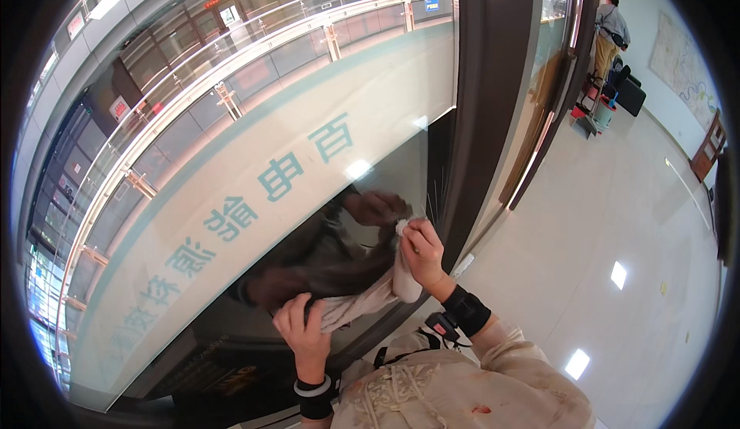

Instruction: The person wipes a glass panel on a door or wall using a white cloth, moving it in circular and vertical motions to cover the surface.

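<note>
A pale, damp-looking cloth (370,299) stretches between my two hands in front of a glass pane (370,180). My right hand (425,252) pinches a bunched end of it close against the pane, near the dark frame. Lower and to the left, my left hand (303,325) grips the other end. Between them the cloth sags in a twisted strip. Dark reflections of both hands show in the lower glass. Across the pane runs a frosted band (399,93) bearing mirrored blue-green writing.
A dark window frame (491,82) borders the pane on the right. Beyond it spreads a shiny tiled floor (578,232). A person (610,30) stands far off beside a bucket (605,112) and a dustpan (585,126). Behind the glass curves a railing (266,70).
</note>
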A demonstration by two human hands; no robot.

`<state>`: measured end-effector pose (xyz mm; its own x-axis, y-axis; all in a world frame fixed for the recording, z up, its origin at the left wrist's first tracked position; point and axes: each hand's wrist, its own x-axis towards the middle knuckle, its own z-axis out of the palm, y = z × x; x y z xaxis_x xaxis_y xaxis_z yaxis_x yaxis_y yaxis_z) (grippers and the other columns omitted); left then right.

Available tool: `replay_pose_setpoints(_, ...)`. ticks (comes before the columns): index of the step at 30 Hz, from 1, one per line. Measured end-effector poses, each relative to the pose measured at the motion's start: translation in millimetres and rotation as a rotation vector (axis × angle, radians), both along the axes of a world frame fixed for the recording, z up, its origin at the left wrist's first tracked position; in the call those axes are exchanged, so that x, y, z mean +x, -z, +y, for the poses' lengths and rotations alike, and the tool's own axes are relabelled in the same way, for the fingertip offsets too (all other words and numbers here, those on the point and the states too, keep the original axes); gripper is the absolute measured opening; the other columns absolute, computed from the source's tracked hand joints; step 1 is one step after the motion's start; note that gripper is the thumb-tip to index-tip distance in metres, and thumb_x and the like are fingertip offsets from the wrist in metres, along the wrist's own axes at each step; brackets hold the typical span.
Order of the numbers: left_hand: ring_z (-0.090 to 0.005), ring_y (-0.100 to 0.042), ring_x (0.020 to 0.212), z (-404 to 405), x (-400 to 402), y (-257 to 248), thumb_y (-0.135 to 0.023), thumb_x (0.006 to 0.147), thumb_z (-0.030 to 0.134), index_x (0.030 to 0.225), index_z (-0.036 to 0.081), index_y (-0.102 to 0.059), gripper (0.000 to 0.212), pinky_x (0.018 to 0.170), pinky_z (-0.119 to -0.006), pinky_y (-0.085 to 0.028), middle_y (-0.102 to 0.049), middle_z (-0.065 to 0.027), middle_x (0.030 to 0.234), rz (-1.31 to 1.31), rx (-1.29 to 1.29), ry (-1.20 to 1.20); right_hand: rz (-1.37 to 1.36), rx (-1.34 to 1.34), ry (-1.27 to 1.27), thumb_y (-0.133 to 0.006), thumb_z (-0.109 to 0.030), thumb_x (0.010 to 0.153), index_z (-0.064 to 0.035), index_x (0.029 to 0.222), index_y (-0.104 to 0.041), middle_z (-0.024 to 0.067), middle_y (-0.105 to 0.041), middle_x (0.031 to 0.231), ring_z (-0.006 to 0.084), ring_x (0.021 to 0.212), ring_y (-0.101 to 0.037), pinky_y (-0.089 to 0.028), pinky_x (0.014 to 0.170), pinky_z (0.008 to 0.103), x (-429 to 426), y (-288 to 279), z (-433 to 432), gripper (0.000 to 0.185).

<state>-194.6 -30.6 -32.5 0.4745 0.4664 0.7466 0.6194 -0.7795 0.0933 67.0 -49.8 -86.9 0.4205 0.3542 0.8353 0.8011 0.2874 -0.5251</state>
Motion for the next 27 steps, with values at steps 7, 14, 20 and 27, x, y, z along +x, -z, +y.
replay_pose_setpoints(7,-0.0333,-0.059,0.085,-20,-7,-25,-0.051,0.061,-0.014,0.102,0.001,-0.062,0.044,0.078,-0.037,-0.047,-0.06,-0.0149,0.092,-0.177,-0.91,0.149,1.102,0.032,-0.516,-0.055,-0.006,0.092,-0.0043,0.087,-0.059,-0.0045,-0.06,0.082,0.0047,0.076,-0.053,-0.043,0.069,0.0221,31,47,-32,0.006)
replay_pose_setpoints(14,-0.0301,-0.054,0.084,-21,-38,-18,-0.067,0.067,-0.003,0.099,0.002,-0.066,0.033,0.074,-0.038,-0.046,-0.055,-0.0146,0.094,-0.144,-0.253,-0.059,1.179,0.329,-0.722,-0.049,-0.008,0.097,-0.0015,0.101,-0.06,0.0034,-0.062,0.098,0.0121,0.091,-0.057,-0.045,0.084,0.0266,39,-8,-31,0.013)
replay_pose_setpoints(20,-0.0328,-0.046,0.115,0,-44,-41,-0.071,0.08,0.024,0.099,0.009,-0.069,0.024,0.093,-0.045,-0.04,-0.051,-0.0127,0.126,0.051,0.41,-0.165,0.389,0.262,-0.224,-0.059,0.001,0.087,0.0031,0.1,-0.065,0.0078,-0.058,0.106,0.0171,0.091,-0.057,-0.045,0.079,0.0265,19,-114,0,0.014)
replay_pose_setpoints(27,-0.0291,-0.039,0.128,41,-48,-13,-0.058,0.091,0.035,0.107,0.018,-0.069,0.026,0.103,-0.046,-0.029,-0.047,-0.0124,0.137,0.146,0.566,-0.227,0.048,0.222,0.097,-0.062,0.008,0.076,-0.0002,0.087,-0.06,0.0145,-0.055,0.095,0.0303,0.087,-0.057,-0.047,0.075,0.0331,-18,-40,27,0.014)
